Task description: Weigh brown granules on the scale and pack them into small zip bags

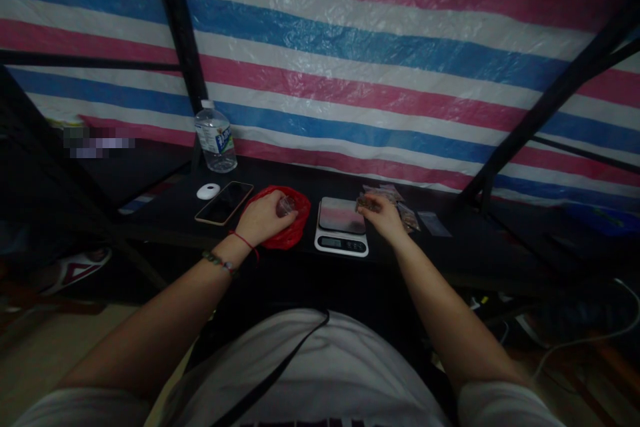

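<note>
My left hand (263,215) is over a red plastic bag (299,230), its fingers closed on a small clear plastic thing (287,205) whose exact kind I cannot make out. Right of the bag stands a white digital kitchen scale (342,246) with a metal weighing plate (343,215); its display reading is too small to tell. At the plate's right edge, my right hand (386,219) pinches a small clear bag (367,204) with brown bits in it. Behind and beside that hand lie several small filled plastic bags (409,217), partly hidden by it.
A flat clear zip bag (434,223) lies at the right. On the left are a smartphone (225,203), a white round device (208,191) and a clear bottle (216,140). Black metal posts (183,33) frame the black table before a striped plastic sheet (350,47).
</note>
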### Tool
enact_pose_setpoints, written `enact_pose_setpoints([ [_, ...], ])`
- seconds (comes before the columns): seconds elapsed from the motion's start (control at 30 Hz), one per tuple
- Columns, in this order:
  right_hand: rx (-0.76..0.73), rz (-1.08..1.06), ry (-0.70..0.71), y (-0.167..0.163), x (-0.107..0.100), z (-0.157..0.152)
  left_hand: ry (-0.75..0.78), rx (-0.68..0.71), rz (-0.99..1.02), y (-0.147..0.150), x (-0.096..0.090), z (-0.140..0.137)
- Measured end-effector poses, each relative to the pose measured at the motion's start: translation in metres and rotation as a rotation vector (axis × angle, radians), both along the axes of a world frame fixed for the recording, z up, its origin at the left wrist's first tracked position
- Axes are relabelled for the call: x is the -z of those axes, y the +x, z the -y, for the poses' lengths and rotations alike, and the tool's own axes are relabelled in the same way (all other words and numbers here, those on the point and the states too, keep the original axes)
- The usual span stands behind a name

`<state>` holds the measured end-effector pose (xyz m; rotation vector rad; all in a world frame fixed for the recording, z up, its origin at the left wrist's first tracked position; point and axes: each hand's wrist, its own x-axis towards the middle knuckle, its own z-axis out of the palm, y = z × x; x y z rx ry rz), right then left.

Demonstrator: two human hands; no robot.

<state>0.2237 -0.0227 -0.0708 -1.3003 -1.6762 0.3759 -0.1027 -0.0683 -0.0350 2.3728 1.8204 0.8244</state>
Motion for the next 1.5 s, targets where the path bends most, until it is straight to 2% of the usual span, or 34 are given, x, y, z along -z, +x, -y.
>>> enact_pose_setpoints([
  [0.17,-0.02,0.024,-0.066,-0.006,0.011,-0.003,0.009,-0.002,-0.001,0.0,-0.001,0.001],
  [0.3,-0.051,0.099,-0.105,-0.012,0.011,0.002,0.022,0.003,-0.007,-0.001,0.0,0.0],
  [0.43,-0.068,0.135,-0.085,-0.013,0.007,0.006,0.012,0.009,-0.001,-0.001,0.0,0.0],
  [0.67,-0.015,0.02,-0.075,-0.008,0.005,0.003,0.013,0.009,0.009,-0.001,0.0,-0.001],
  [0.93,-0.021,0.033,-0.035,-0.004,0.002,0.003,0.016,0.02,0.017,-0.002,0.003,-0.002],
  [1.17,-0.055,0.199,-0.052,-0.015,0.01,0.008,0.002,0.011,0.018,-0.001,0.002,-0.001],
  [1.4,-0.075,0.129,-0.045,-0.014,-0.004,0.016,0.003,0.008,0.0,-0.002,0.002,-0.001],
  [1.5,-0.062,0.195,-0.082,-0.011,-0.007,0.018,0.013,0.016,0.0,-0.002,0.003,-0.002],
])
